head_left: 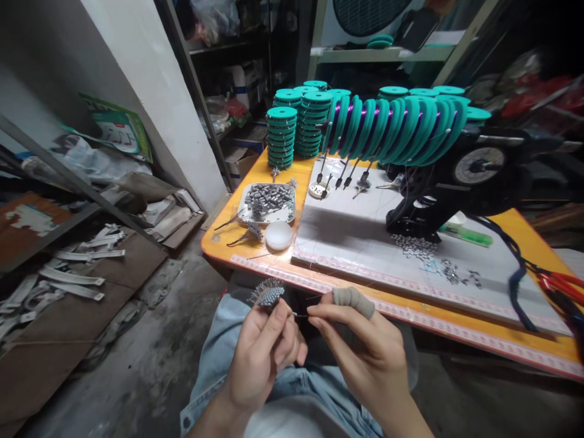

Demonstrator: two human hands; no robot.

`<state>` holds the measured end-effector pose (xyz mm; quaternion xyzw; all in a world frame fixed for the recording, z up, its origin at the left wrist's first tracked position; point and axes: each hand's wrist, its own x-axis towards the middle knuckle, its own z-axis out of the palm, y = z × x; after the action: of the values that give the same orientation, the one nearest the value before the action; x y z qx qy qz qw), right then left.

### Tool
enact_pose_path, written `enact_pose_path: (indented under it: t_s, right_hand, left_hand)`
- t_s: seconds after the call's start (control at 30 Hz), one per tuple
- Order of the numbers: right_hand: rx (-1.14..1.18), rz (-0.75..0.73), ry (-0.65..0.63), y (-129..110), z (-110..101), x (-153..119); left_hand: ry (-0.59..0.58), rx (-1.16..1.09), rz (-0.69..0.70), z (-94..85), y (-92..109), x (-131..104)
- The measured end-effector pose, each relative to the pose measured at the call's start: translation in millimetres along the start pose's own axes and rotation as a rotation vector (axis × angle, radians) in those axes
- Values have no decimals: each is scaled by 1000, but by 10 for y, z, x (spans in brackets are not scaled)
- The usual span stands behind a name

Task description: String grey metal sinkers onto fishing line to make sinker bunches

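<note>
Over the lap, my left hand (262, 350) is closed around a fan-shaped bundle of small grey pieces with thin wire ends (270, 296). Just to its right, my right hand (369, 340) pinches a thin dark wire-like piece (300, 315) between thumb and fingers; its other end reaches the left fingertips. A grey wrap (353, 300) covers one right finger. On the table beyond lie a white tray (291, 214) of dark grey cylindrical parts, a round white lid (278, 235) and another small grey bundle (253, 231).
A black machine (417, 213) carries a row of green spools (396, 131) with purple wire. Stacked green spools (280, 137) stand behind the tray. Loose metal bits (415, 246) lie on the white board (347, 243). Red-handled pliers (559, 283) are at the right, shelves (228, 45) at the back.
</note>
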<state>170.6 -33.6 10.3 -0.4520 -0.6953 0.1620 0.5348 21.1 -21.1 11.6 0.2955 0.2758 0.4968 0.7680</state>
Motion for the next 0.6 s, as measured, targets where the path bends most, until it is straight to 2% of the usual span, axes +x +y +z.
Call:
enact_pose_path:
  t_s: [0.27,0.4,0.5,0.6]
  right_hand:
    - [63,-14,-57,-11,3,47]
    - [-64,-86,-85,-18,24,65]
    - [-180,-177,-138,-29,-9,76]
    - [-256,-218,-119,-42,-124,100]
  left_hand:
    - [24,46,-40,-9,-87,-24]
    - [84,135,7,-52,-135,-29]
    - [165,191,134,-90,-113,-10]
    - [257,198,380,-155,-22,37]
